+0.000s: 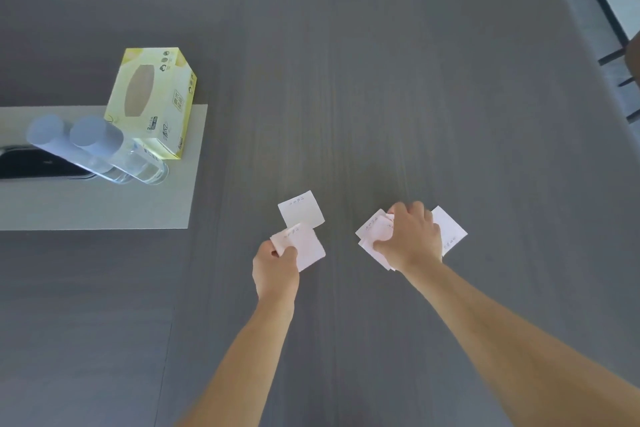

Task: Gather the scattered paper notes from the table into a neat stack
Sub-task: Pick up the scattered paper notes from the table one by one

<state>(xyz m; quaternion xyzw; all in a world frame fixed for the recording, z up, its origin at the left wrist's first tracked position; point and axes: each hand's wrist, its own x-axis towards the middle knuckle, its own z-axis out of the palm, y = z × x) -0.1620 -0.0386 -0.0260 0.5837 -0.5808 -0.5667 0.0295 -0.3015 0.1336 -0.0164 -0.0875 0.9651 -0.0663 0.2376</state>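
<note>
Small white and pale pink paper notes with handwriting lie on the grey table [346, 97]. My left hand [276, 270] pinches the near left corner of a pink note [306, 246]. A white note [300, 209] lies flat just beyond it, touching its far edge. My right hand [412, 236] is closed over a loose bunch of pink notes [372, 232] that fan out to its left. A white note [450, 230] pokes out from under the hand on its right side. How many notes the bunch holds is hidden by the fingers.
A yellow tissue box [152, 100] stands at the left on a pale grey mat [104, 204]. Two clear water bottles with grey caps [100, 149] stand beside it, next to a black flat object [34, 163]. Chair parts show past the table's right edge.
</note>
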